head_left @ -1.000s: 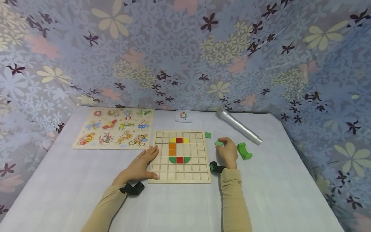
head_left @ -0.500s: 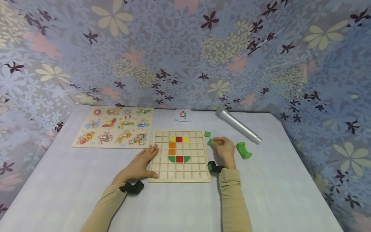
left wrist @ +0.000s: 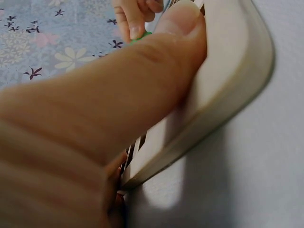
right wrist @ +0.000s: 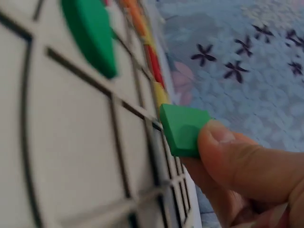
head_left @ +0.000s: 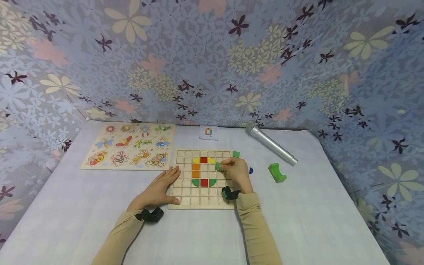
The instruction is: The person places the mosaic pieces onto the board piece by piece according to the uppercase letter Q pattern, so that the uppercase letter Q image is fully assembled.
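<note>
My right hand (head_left: 237, 173) pinches a green square tile (right wrist: 185, 129) between thumb and fingers, above the right part of the wooden grid board (head_left: 185, 201). Spread along the board's left side, my left hand (head_left: 160, 188) rests with its fingers on the edge and its thumb (left wrist: 183, 28) on the near left corner. In the grid lie red, orange, yellow and green tiles in an open ring; a red tile (head_left: 204, 182) is at its near side, beside a green quarter-round tile (head_left: 212, 182). Another green square tile (head_left: 236, 154) lies just off the board's far right corner.
A blue piece (head_left: 251, 170) shows beside my right hand. Farther right are a green arched block (head_left: 276, 173) and a silver microphone (head_left: 273, 144). A pattern card (head_left: 208, 133) lies behind the board. An insect puzzle board (head_left: 129, 145) is at the left, with a floral cloth behind.
My right hand has carried the green square tile leftward from the table to above the grid. The blue piece has come into sight. My left hand stays in place.
</note>
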Demonstrator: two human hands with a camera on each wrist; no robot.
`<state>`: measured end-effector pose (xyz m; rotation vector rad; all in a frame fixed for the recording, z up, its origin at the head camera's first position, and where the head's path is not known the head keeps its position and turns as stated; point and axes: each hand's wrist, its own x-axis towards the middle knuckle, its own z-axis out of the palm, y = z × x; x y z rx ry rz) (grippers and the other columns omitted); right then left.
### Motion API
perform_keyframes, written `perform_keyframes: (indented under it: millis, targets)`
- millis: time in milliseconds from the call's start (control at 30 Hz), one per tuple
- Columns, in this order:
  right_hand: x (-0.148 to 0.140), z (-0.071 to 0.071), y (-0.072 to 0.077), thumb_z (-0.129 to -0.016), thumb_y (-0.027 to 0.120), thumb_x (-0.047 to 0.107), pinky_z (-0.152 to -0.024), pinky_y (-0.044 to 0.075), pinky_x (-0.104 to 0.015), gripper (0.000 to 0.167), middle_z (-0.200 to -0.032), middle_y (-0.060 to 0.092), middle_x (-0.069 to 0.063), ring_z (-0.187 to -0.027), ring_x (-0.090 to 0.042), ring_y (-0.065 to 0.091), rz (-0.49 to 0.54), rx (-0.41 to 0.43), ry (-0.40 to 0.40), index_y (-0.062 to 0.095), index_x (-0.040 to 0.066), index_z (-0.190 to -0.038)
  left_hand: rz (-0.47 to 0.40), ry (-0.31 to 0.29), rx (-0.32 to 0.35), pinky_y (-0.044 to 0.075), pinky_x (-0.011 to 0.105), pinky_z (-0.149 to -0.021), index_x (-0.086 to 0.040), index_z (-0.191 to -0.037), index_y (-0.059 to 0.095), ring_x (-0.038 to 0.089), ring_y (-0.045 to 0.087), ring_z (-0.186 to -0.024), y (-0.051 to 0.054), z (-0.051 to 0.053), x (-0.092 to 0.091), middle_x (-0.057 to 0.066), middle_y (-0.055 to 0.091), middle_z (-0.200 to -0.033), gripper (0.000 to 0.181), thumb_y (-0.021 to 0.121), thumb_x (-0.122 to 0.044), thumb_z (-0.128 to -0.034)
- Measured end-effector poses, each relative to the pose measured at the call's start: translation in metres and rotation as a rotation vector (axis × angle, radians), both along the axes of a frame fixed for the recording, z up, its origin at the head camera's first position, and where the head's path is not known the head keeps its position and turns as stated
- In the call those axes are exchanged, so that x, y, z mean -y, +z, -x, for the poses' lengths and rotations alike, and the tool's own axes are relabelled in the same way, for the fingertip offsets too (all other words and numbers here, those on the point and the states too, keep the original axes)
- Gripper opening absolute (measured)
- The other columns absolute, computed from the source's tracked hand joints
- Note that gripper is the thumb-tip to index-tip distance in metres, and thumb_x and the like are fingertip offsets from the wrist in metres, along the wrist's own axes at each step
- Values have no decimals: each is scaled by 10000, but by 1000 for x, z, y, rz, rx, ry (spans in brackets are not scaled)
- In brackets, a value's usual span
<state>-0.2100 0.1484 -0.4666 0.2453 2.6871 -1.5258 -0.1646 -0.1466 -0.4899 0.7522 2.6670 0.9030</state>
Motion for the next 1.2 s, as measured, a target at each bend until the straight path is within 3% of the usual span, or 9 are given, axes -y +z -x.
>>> perform_keyframes:
  millis: [200,333,467,667,867,1033,1200]
  targets:
    - [15,-1,-7,-821,760,114,-681,490,-251,51,-877,747,-83,-801,-191,659,-80,-55,22,760,69,-845,6,1,8,94,546,-1219,19,-1501,283,377,126,-1501,-4,0,1,171,172,-1615,1060,819,-429,-704]
    - [28,-3,-8,-844,728,90,-814,537,-368,46,-979,722,-93,-915,-245,665,-167,-107,140,765,87,-817,0,4,9,93,539,-1222,18,-1500,285,372,124,-1502,-3,0,1,168,166,-1616,1057,824,-418,-701]
    - [36,-5,-8,-856,696,49,-850,518,-422,119,-1052,657,-106,-955,-276,622,-236,-140,217,761,98,-769,-7,7,2,94,545,-1219,22,-1498,286,382,122,-1500,-2,0,1,177,159,-1615,1051,825,-405,-703]
    - [33,-2,-10,-864,677,49,-785,516,-367,107,-1017,681,-86,-890,-235,625,-212,-125,225,745,109,-806,-6,7,-16,110,564,-1213,30,-1491,301,396,139,-1493,-3,0,1,189,176,-1609,1045,825,-411,-702]
    - [24,0,-7,-917,625,53,-828,567,-371,148,-1098,703,-107,-972,-257,671,-92,-101,210,700,93,-1038,-4,0,-27,120,585,-1205,42,-1486,302,416,152,-1483,-3,0,1,209,187,-1600,1050,818,-432,-703]
    - [16,2,-2,-950,598,107,-676,555,-255,231,-1147,685,-121,-920,-250,686,-45,-94,165,668,94,-1170,-10,-1,-1,103,576,-1211,37,-1493,286,405,127,-1492,-3,1,2,199,166,-1608,1053,818,-422,-708]
    - [4,5,2,-970,577,150,-641,539,-227,241,-1142,684,-138,-803,-240,686,-29,-83,153,661,93,-1190,-14,-3,5,101,571,-1211,37,-1491,293,397,125,-1495,-1,1,2,192,167,-1610,1063,831,-413,-692]
